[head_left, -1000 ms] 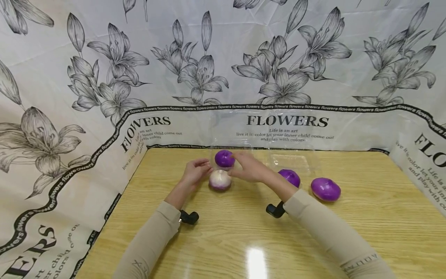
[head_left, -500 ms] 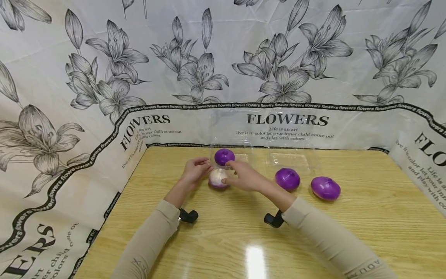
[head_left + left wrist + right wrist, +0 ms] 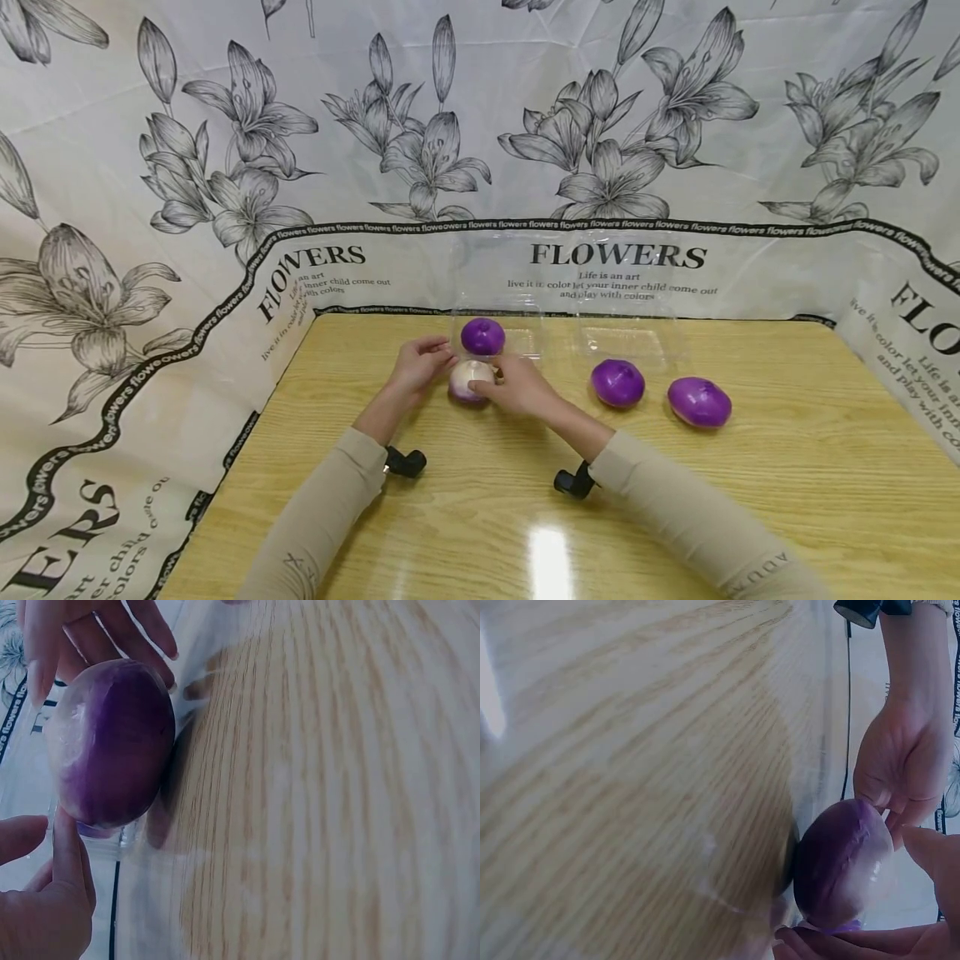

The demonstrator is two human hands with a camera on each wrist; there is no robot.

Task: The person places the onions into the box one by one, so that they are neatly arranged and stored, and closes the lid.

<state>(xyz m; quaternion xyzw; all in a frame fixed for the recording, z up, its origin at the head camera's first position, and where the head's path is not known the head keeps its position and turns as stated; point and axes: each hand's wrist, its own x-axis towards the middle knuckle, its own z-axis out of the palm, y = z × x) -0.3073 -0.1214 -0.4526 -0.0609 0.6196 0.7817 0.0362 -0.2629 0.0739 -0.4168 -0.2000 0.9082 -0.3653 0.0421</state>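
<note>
A round turnip, white on top and purple below, sits on the table in front of a clear plastic box. My right hand reaches around its right side. In the right wrist view the fingers lie close against the turnip, while the thumb stands slightly off it. On the other side, my left hand has loosely bent fingers; in the left wrist view a fingertip is at the turnip's edge, and contact is hard to tell. Another purple turnip lies in the clear box.
Two more purple turnips rest on the wooden table to the right. A second clear plastic box stands open behind them. A flower-printed cloth hangs along the back and sides. Each wrist carries a black camera mount.
My right hand has come back from the turnip in the box to the white-topped turnip, its thumb now over the front. The left hand has barely moved.
</note>
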